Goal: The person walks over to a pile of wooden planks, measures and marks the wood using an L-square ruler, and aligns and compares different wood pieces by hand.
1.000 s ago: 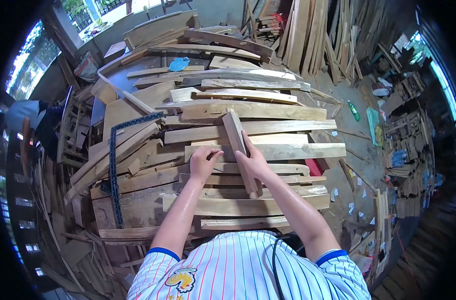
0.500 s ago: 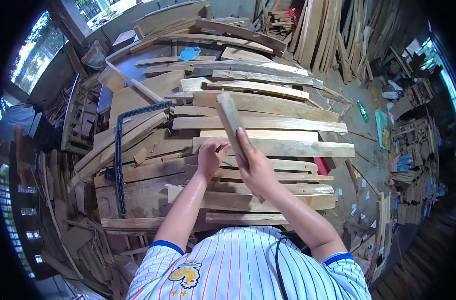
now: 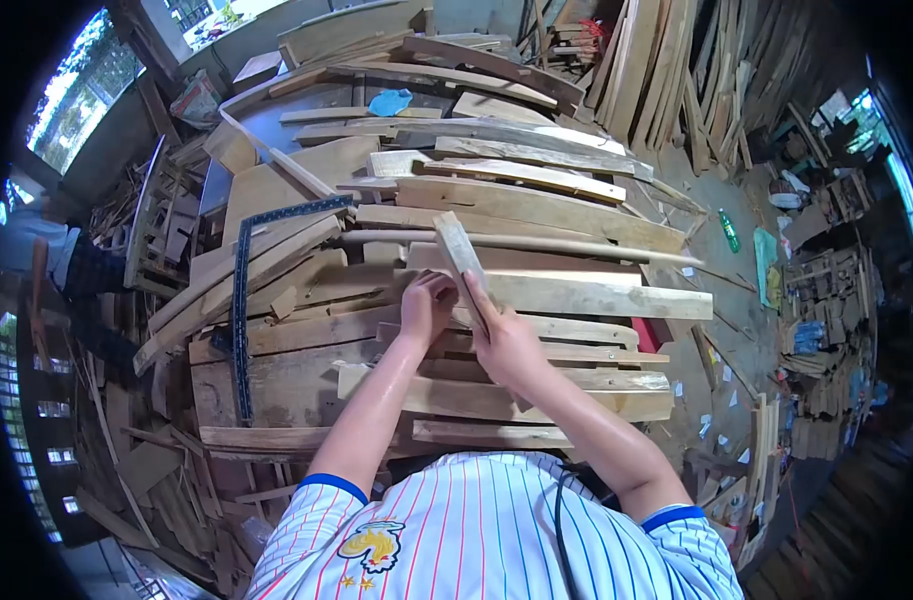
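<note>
My right hand [image 3: 507, 345] is wrapped round a short wooden piece [image 3: 455, 243], which slants up and away over the boards. Just left of it, my left hand [image 3: 427, 305] has its fingers curled together near the piece; what they pinch, if anything, is too small to make out. Beneath both hands lie several pale boards, among them a long one [image 3: 617, 297] running to the right. A thin strip [image 3: 597, 246] crosses behind the wooden piece. To the left rests a dark metal square [image 3: 242, 330] with markings.
A blue cloth [image 3: 390, 102] lies on the far boards. Tall planks [image 3: 642, 80] lean at the back right. A green bottle [image 3: 729, 230] is on the floor at right. Another person [image 3: 52, 250] is at the far left, beside a wooden frame [image 3: 157, 230].
The wooden piece has been lifted and now looks shorter from this angle. A board behind it has turned to show its narrow edge. The other person at the left has shifted.
</note>
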{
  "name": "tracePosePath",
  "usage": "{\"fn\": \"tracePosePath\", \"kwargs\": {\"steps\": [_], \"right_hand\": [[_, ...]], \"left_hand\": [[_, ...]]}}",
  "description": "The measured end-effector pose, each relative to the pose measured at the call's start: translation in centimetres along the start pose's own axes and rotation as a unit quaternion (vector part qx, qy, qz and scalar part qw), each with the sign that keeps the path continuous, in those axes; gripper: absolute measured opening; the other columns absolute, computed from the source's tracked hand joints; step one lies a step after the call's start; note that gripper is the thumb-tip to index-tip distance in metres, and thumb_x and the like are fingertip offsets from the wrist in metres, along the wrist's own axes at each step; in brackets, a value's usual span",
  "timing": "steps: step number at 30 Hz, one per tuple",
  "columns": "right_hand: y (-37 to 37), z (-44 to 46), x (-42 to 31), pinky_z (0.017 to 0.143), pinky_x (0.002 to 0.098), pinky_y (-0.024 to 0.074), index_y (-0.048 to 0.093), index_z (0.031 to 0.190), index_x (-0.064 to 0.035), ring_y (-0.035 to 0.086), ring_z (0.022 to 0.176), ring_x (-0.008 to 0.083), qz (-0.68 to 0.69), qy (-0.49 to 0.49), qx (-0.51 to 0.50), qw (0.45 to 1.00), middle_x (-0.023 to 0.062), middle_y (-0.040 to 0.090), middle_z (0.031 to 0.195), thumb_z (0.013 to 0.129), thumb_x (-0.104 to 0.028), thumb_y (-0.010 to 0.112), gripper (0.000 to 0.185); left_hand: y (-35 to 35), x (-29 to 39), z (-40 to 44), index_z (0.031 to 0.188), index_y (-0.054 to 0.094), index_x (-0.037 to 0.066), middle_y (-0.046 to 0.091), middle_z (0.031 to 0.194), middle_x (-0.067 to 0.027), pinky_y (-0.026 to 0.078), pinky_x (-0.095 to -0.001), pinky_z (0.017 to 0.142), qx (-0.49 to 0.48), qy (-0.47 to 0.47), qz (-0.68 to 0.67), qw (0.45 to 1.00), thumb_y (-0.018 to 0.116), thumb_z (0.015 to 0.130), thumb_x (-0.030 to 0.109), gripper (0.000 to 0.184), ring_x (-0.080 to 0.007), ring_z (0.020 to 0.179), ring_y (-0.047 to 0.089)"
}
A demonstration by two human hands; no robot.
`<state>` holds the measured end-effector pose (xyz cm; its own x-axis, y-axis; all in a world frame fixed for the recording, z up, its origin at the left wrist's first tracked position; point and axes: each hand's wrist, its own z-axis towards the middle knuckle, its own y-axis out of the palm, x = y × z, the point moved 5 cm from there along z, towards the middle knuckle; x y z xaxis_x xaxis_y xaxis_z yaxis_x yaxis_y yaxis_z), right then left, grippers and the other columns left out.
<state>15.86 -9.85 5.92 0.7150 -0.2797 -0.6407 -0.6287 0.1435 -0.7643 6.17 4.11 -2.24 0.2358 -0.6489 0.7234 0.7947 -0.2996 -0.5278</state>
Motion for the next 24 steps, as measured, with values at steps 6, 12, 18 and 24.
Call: {"fn": "tracePosePath", "kwargs": {"steps": [6, 12, 18, 24], "right_hand": [[-2.2, 1.1, 0.8, 0.075, 0.0531, 0.0550, 0.015, 0.166, -0.0342, 0.069, 0.077, 0.0455, 0.120, 0.033, -0.001, 0.992, 0.0303, 0.067, 0.093, 0.099, -0.018, 0.059, 0.082], [-1.3, 1.9, 7.7, 0.110, 0.0411, 0.0457, 0.019, 0.165, -0.0344, 0.062, 0.127, 0.0378, 0.220, 0.032, 0.036, 0.974, 0.0286, 0.057, 0.144, 0.101, -0.020, 0.060, 0.078], [-1.0, 2.3, 10.5, 0.104, 0.0366, 0.0501, 0.017, 0.167, -0.0284, 0.056, 0.129, 0.0260, 0.456, 0.110, 0.083, 0.879, 0.0180, 0.039, 0.162, 0.102, -0.012, 0.058, 0.078], [-1.4, 3.7, 10.7, 0.106, 0.0393, 0.0486, 0.013, 0.167, -0.0326, 0.061, 0.126, 0.0292, 0.413, 0.083, 0.139, 0.896, 0.0205, 0.047, 0.157, 0.102, -0.019, 0.059, 0.080]], "left_hand": [[-0.3, 0.4, -0.5, 0.083, 0.075, 0.005, 0.071, 0.083, -0.0129, 0.054, -0.0424, 0.076, -0.019, -0.033, 0.002, 0.999, 0.078, 0.081, 0.011, 0.007, -0.0337, 0.084, 0.068], [-0.6, 1.7, 0.3, 0.091, 0.077, 0.006, 0.073, 0.086, -0.0085, 0.055, -0.0332, 0.073, -0.003, -0.035, -0.046, 0.998, 0.085, 0.083, 0.017, 0.016, -0.0208, 0.079, 0.070], [-0.2, 0.5, 0.4, 0.090, 0.075, 0.004, 0.075, 0.086, -0.0067, 0.052, -0.0269, 0.068, -0.018, -0.120, -0.121, 0.985, 0.083, 0.085, 0.007, 0.011, -0.0120, 0.072, 0.066], [-0.9, 1.0, 4.1, 0.090, 0.075, 0.003, 0.076, 0.087, -0.0054, 0.052, -0.0268, 0.067, -0.001, -0.097, -0.067, 0.993, 0.084, 0.085, 0.010, 0.012, -0.0087, 0.075, 0.066]]}}
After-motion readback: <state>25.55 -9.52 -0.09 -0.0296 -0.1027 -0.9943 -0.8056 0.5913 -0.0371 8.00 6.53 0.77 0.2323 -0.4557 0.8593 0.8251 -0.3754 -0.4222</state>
